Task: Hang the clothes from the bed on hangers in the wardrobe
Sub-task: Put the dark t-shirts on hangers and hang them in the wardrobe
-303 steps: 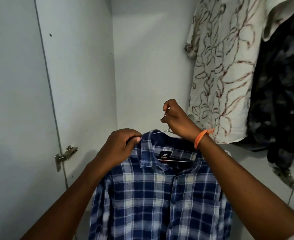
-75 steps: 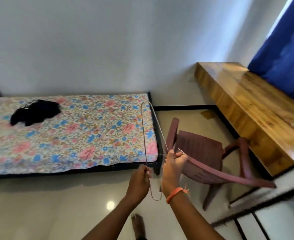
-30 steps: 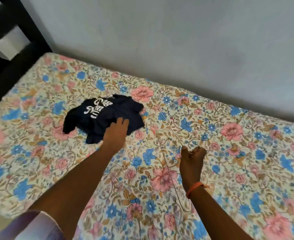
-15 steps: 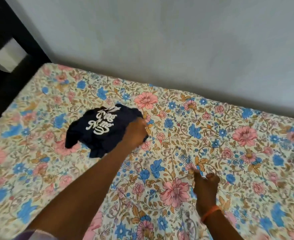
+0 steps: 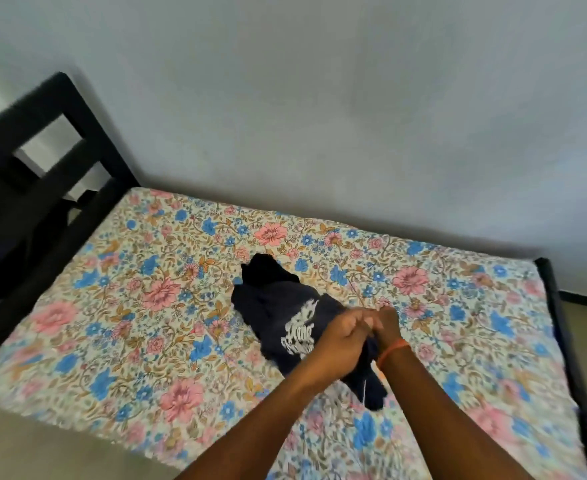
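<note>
A dark navy T-shirt (image 5: 278, 306) with white lettering lies crumpled on the floral mattress (image 5: 139, 306). My two hands meet at the shirt's right end. My left hand (image 5: 342, 332) grips the fabric there. My right hand (image 5: 385, 322), with an orange band at the wrist, holds a thin wire hanger (image 5: 364, 393). Only short bits of the wire show, above the hands and against the dark cloth below them. Part of the shirt is hidden under my hands and forearms.
The bed stands against a pale wall, with a black headboard (image 5: 60, 133) at the left and a black frame edge (image 5: 558, 306) at the right. Bare floor (image 5: 42, 452) runs along the near side.
My left hand has dragged the shirt to the right across the mattress. Both hands have come together at the shirt's edge, the right still holding the wire hanger. The view has pulled back.
</note>
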A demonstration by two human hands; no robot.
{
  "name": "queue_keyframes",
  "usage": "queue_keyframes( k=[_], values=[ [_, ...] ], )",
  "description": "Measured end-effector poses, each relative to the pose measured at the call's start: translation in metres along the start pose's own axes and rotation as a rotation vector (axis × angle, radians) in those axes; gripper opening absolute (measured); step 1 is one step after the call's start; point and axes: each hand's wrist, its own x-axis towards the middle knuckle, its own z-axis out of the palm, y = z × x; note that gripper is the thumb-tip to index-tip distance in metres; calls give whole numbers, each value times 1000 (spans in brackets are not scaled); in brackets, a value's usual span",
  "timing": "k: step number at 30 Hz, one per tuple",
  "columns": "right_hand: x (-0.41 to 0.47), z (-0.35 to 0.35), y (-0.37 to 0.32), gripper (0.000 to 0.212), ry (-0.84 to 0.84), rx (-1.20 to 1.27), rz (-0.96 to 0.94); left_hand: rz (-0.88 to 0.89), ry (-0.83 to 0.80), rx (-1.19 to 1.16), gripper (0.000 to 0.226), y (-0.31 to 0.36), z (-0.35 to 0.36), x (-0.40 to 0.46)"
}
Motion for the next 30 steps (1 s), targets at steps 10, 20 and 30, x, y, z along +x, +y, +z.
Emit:
queue_keyframes(
  k=[10, 20, 30],
  values=[
    [-48, -118, -5, 67, 135, -571, -64, 25, 132, 39, 25, 36, 97, -31],
    [-80, -152, -22, 10, 34, -348, -69, 48, -187, 137, 22, 60, 116, -43],
    [-147, -143, -95, 33, -57, -692, -732, 7, 288, 332, 15, 69, 1, -5]
  ],
)
